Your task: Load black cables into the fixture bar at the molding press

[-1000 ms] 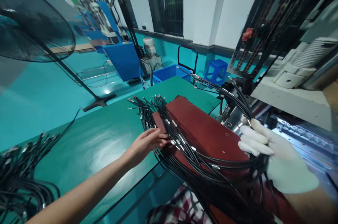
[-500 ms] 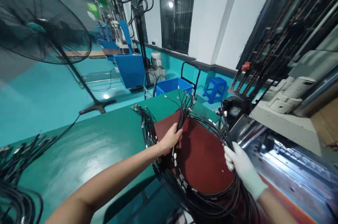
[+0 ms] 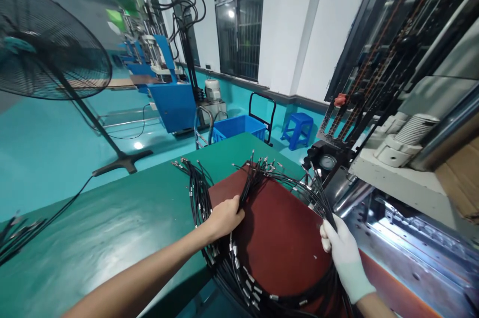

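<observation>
Here both hands [image 3: 224, 218] [image 3: 342, 253] grip the cable bundle [image 3: 262, 178] above the red mat [image 3: 277, 238].

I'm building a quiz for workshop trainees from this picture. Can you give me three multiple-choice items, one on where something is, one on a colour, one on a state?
1. Where does the blue stool stand?
A. On the floor beyond the green table
B. On the red mat
C. Under the fan

2. What colour is the glove on the right hand?
A. Black
B. White
C. Yellow

3. What is the left hand doing?
A. Lying flat and open on the table
B. Hanging free in the air
C. Closed around the bundle of black cables

Answers:
1 A, it sits on the teal floor past the table's far end.
2 B, the glove is plainly white.
3 C, its fingers wrap the cables above the mat.
</observation>
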A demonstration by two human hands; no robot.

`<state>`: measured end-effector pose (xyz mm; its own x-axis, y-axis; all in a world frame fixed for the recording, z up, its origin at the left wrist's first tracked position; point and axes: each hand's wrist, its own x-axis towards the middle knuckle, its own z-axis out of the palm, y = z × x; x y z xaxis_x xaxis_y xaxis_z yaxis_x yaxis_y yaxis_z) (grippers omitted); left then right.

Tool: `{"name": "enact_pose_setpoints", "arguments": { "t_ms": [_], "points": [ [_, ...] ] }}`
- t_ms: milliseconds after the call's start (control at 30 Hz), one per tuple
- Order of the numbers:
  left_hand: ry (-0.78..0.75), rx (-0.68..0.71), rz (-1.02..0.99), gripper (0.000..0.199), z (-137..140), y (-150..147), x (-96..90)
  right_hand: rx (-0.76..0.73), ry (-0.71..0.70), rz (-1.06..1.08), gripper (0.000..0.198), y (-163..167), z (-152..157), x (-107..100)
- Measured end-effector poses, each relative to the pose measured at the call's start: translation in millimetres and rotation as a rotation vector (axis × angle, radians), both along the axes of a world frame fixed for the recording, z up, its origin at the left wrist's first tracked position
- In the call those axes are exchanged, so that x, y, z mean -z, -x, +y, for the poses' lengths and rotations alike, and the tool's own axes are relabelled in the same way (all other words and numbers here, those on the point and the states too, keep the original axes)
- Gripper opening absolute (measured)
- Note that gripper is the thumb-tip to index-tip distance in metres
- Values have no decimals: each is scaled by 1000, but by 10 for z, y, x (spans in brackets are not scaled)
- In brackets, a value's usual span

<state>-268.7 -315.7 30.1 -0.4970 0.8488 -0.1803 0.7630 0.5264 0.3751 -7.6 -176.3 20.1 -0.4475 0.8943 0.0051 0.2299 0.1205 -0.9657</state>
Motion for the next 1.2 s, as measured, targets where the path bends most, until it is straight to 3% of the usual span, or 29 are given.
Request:
{"name": "enact_pose_setpoints", "arguments": {
  "t_ms": [233,367,500,633,867,1067,1133,1200],
  "points": [
    [13,9,20,24,-41,40,50,81,72,30,29,6,-20,17],
    [20,5,23,23,-29,59,68,-15,158,-122,39,42,56,86],
    [13,8,12,26,-20,74,87,-108,211,-350,25,136,147,43],
    [4,5,-5,27,-28,82,105,-105,260,-262,30,171,169,-36],
    [-19,-38,-40,23,-60,72,118,11,128,63,38,39,29,-130],
    [-148,-88,-106,12,-108,55,49,-132,91,26,34,55,16,-176],
    [-195,-95,-96,11,-83,3,8,-177,-41,-113,37,87,39,-107],
    [-192,-103,-63,13,-31,-67,-22,-184,-333,-344,41,140,67,15]
  ]
}}
